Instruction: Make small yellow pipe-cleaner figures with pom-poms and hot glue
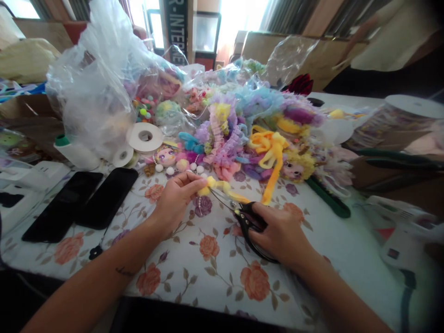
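Between its thumb and fingers my left hand (182, 192) pinches a small yellow fabric piece (211, 182), from which a strand of white beads (199, 203) hangs. A yellow ribbon (275, 178) runs from near that piece to a loose orange-yellow heap behind. My right hand (277, 226) is closed around the black handles of scissors (251, 226). The blades point left and their tips meet the yellow piece; whether they are cutting it I cannot tell. Just behind my left hand lie a doll head (165, 157) and several white beads.
Two black phones (107, 199) lie at the left, near a white ribbon roll (144, 137) and a large plastic bag (93, 88). Colourful tulle and trims (225, 134) pile up at the back. At the right are a white glue gun (402, 226) and a dark green tool handle (328, 196).
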A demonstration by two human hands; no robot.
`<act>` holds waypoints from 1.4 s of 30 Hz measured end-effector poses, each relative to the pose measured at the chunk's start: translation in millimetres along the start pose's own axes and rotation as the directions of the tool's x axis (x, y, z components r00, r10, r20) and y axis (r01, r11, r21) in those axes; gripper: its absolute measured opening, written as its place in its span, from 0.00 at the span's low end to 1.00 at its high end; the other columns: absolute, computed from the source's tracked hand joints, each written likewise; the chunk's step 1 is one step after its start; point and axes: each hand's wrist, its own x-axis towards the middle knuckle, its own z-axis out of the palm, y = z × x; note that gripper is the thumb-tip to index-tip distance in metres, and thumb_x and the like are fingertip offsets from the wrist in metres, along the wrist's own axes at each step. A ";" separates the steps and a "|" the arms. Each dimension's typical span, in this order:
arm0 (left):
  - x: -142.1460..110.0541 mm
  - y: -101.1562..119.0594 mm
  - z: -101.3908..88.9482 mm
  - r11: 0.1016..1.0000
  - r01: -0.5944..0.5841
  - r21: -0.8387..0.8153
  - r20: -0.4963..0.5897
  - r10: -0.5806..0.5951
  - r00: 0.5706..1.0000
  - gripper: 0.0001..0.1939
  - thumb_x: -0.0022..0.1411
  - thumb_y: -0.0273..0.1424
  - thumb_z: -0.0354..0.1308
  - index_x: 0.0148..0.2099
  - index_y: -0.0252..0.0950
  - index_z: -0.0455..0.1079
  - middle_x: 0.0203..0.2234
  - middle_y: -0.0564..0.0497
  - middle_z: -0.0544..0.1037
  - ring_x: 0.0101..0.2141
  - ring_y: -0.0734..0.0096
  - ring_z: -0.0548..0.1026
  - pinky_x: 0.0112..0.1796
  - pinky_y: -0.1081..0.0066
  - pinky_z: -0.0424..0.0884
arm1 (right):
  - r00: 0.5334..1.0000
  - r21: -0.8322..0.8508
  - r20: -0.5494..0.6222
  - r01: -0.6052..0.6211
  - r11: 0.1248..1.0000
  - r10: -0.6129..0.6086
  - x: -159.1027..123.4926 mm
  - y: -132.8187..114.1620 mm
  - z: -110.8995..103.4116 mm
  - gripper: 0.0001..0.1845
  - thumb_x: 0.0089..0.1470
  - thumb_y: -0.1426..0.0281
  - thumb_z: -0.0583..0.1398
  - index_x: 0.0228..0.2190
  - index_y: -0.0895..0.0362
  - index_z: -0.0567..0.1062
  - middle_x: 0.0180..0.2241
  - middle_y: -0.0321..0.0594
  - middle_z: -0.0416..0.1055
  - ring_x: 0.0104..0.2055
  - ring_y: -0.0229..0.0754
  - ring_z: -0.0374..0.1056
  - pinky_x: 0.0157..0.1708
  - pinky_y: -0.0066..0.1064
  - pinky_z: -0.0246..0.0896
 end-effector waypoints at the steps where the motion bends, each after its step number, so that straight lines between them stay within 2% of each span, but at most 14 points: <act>1: -0.2 0.1 0.3 1.000 -0.004 0.007 0.001 0.004 1.000 0.06 0.50 0.28 0.68 0.28 0.34 0.73 0.25 0.54 0.73 0.28 0.78 0.70 0.33 0.75 0.67 | 1.000 -0.001 -0.003 -0.002 1.000 0.002 0.1 -0.5 -0.3 0.09 0.45 0.67 0.59 0.21 0.53 0.62 0.17 0.34 0.67 0.18 0.37 0.61 0.20 0.27 0.50; 5: -1.4 0.2 -0.2 0.999 -0.018 0.041 0.028 0.017 0.999 0.07 0.50 0.31 0.69 0.31 0.34 0.75 0.27 0.53 0.76 0.30 0.76 0.72 0.34 0.74 0.68 | 0.999 -0.001 -0.031 -0.015 1.000 0.015 0.7 -1.3 -1.3 0.10 0.45 0.66 0.58 0.20 0.53 0.60 0.16 0.34 0.65 0.18 0.37 0.61 0.20 0.26 0.50; 9: -3.0 0.2 -1.0 0.996 -0.038 0.077 0.034 0.036 0.999 0.09 0.48 0.29 0.71 0.34 0.36 0.76 0.29 0.52 0.78 0.31 0.75 0.74 0.34 0.74 0.68 | 0.999 0.017 -0.039 -0.024 1.000 0.024 0.9 -0.9 -1.6 0.11 0.46 0.66 0.58 0.20 0.53 0.60 0.17 0.34 0.66 0.18 0.37 0.61 0.20 0.26 0.51; 24: -5.3 -1.0 -1.8 0.954 -0.144 0.262 0.004 0.148 0.989 0.10 0.50 0.30 0.70 0.36 0.36 0.77 0.29 0.50 0.79 0.31 0.71 0.76 0.31 0.75 0.71 | 0.999 0.002 -0.030 -0.034 0.999 0.034 0.7 -0.1 3.3 0.11 0.46 0.66 0.58 0.20 0.53 0.59 0.17 0.35 0.66 0.18 0.38 0.62 0.20 0.27 0.51; 31: -5.9 -0.6 -2.2 0.935 -0.175 0.309 0.025 0.176 0.984 0.10 0.50 0.31 0.69 0.37 0.37 0.78 0.30 0.49 0.80 0.32 0.68 0.77 0.32 0.74 0.72 | 0.996 -0.034 -0.086 0.007 0.999 -0.010 -1.0 1.3 7.2 0.11 0.48 0.65 0.58 0.21 0.53 0.61 0.18 0.37 0.69 0.19 0.39 0.64 0.20 0.27 0.52; 37: -7.1 -0.3 -1.6 0.931 -0.191 0.310 0.025 0.193 0.981 0.09 0.49 0.29 0.70 0.36 0.36 0.78 0.30 0.49 0.81 0.32 0.69 0.78 0.32 0.75 0.73 | 0.985 -0.052 -0.150 0.076 0.996 -0.083 -2.2 2.6 7.9 0.14 0.51 0.65 0.57 0.21 0.53 0.58 0.16 0.34 0.66 0.17 0.37 0.61 0.19 0.27 0.51; 42: -7.1 -1.2 -3.4 0.916 -0.230 0.328 0.060 0.223 0.973 0.10 0.50 0.31 0.70 0.37 0.36 0.78 0.31 0.50 0.81 0.32 0.69 0.78 0.32 0.75 0.75 | 0.971 -0.077 -0.201 0.114 0.991 -0.127 -4.2 4.5 8.8 0.13 0.52 0.65 0.57 0.21 0.53 0.59 0.16 0.35 0.67 0.17 0.37 0.63 0.19 0.26 0.51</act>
